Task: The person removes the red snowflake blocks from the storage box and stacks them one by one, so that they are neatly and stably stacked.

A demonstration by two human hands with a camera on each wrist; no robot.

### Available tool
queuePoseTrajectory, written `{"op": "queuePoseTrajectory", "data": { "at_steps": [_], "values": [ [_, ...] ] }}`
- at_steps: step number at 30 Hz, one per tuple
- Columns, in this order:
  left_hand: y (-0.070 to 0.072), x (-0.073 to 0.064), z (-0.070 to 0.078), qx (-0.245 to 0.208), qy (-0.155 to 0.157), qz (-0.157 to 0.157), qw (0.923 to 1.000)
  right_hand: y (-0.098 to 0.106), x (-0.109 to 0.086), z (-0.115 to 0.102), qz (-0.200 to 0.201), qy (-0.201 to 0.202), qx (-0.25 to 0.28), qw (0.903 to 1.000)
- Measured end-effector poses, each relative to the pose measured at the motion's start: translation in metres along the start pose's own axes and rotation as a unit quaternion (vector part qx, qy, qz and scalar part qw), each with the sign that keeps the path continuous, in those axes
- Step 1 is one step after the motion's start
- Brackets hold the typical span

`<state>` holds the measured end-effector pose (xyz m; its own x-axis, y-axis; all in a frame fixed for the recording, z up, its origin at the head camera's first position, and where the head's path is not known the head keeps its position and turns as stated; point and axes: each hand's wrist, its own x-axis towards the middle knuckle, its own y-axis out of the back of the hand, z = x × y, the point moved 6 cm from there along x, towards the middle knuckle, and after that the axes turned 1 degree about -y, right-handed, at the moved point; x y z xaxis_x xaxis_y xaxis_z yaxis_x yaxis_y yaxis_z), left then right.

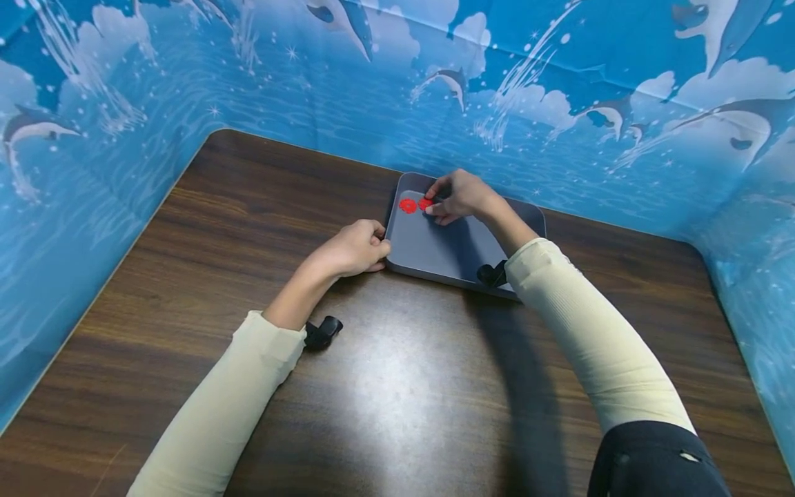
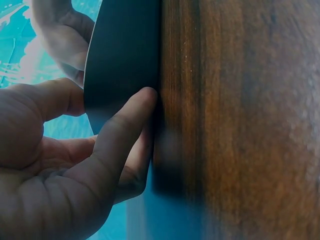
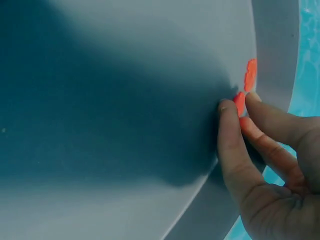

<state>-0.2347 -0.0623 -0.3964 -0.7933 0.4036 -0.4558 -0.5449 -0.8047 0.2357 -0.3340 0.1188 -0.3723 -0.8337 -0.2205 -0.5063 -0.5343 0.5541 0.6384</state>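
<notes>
A shallow grey tray (image 1: pixel 417 243) lies toward the back of the table. Inside its far left corner are two thin red discs with scalloped edges. The left disc (image 1: pixel 408 206) lies flat on the tray floor; the second disc (image 3: pixel 240 102), just beside it, is pinched between the thumb and fingers of my right hand (image 1: pixel 464 196). That hand partly covers it. At the tray's near left corner, my left hand (image 1: pixel 357 250) holds the edge, with one finger at the rim and another digit along the outer wall (image 2: pixel 125 55), low by the tabletop.
The brown wood-grain table (image 1: pixel 261 179) has rounded back corners. A blue curtain (image 1: pixel 273 90) printed with dolphins stands right behind the table and along its sides. My right forearm crosses over the tray's right part and shades its floor.
</notes>
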Motion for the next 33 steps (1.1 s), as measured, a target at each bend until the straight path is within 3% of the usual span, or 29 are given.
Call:
{"op": "queuePoseTrajectory", "data": {
  "at_steps": [7, 12, 15, 23, 33],
  "values": [
    [-0.001, 0.000, 0.002, -0.005, 0.004, -0.006, 1.0000, -0.003, 0.000, 0.000, 0.011, -0.012, -0.061, 0.9980],
    [0.000, 0.000, 0.002, -0.001, 0.005, -0.004, 1.0000, -0.004, 0.001, 0.000, 0.017, -0.018, -0.072, 0.9971],
    [0.000, -0.001, 0.001, 0.001, 0.007, -0.002, 1.0000, -0.004, 0.001, 0.001, 0.017, -0.014, -0.054, 0.9983],
    [-0.003, 0.000, 0.003, 0.003, 0.005, -0.002, 1.0000, 0.002, -0.002, 0.013, 0.002, -0.012, 0.072, 0.9973],
    [0.000, 0.000, 0.000, 0.001, 0.008, -0.001, 1.0000, 0.008, -0.007, 0.012, -0.010, -0.017, 0.098, 0.9950]
  ]
}}
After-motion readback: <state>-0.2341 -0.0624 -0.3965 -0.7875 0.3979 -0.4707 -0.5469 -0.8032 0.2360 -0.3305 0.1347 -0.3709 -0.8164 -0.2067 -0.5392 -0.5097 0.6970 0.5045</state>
